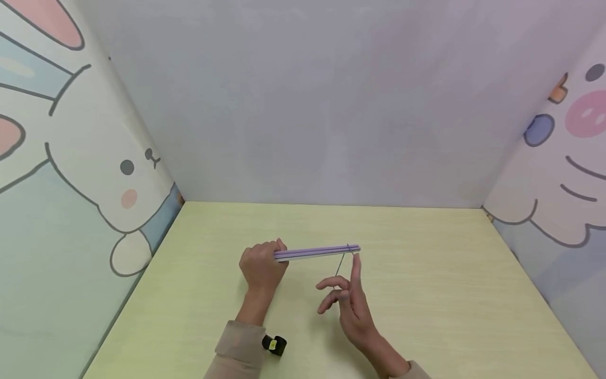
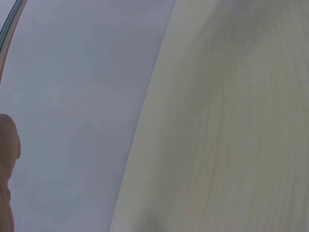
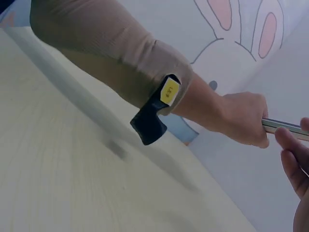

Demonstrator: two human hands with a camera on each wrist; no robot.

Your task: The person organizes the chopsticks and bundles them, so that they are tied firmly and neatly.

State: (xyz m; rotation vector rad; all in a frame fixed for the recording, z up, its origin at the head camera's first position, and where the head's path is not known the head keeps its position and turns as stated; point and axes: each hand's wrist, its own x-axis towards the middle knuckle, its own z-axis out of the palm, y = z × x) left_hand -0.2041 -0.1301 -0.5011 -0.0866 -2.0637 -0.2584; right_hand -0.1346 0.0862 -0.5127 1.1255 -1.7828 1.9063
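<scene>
My left hand (image 1: 262,265) grips one end of a bundle of slim straight sticks (image 1: 317,253), pale purple and whitish; whether they are chopsticks I cannot tell. The bundle points right, roughly level above the table. Around its far end goes a thin dark elastic-looking strand (image 1: 339,265), which runs down to the bent fingers of my right hand (image 1: 352,305). That hand's index finger points up at the tip of the bundle. In the left wrist view, the sticks (image 2: 8,34) cross the top left corner, above part of the left hand (image 2: 6,169). The right wrist view shows the right fingers close beside the bundle (image 3: 272,124).
Below the hands lies a pale wooden table (image 1: 426,295). A plain grey wall (image 1: 326,105) stands behind it, with cartoon-printed side panels left (image 1: 80,168) and right (image 1: 544,184). A black strap device with a yellow label (image 1: 274,345) sits at the left sleeve.
</scene>
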